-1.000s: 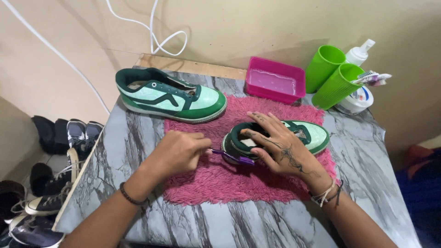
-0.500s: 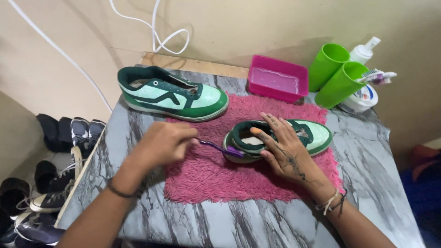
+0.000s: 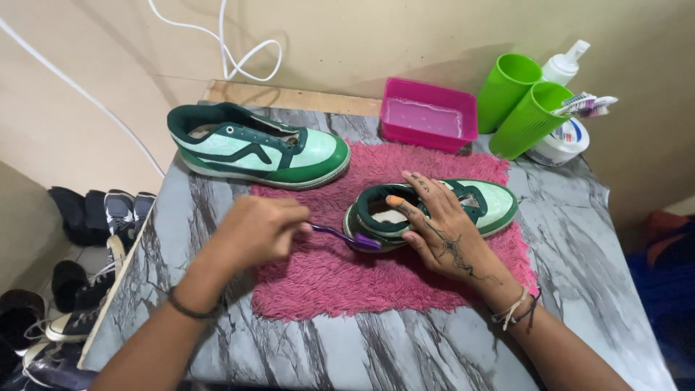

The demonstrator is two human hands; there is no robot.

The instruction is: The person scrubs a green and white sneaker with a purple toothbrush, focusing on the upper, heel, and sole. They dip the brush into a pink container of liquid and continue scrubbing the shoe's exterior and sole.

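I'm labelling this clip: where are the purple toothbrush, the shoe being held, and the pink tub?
purple toothbrush [image 3: 346, 235], head view, on its handle.
held shoe [image 3: 492, 203], head view, on its toe.
pink tub [image 3: 428, 135], head view, on its front wall.

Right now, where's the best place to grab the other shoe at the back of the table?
Judging by its pose, take the spare shoe by the dark green heel collar at its left end, coming from above. It stands upright, opening upward, clear of the left hand and the pink tub.
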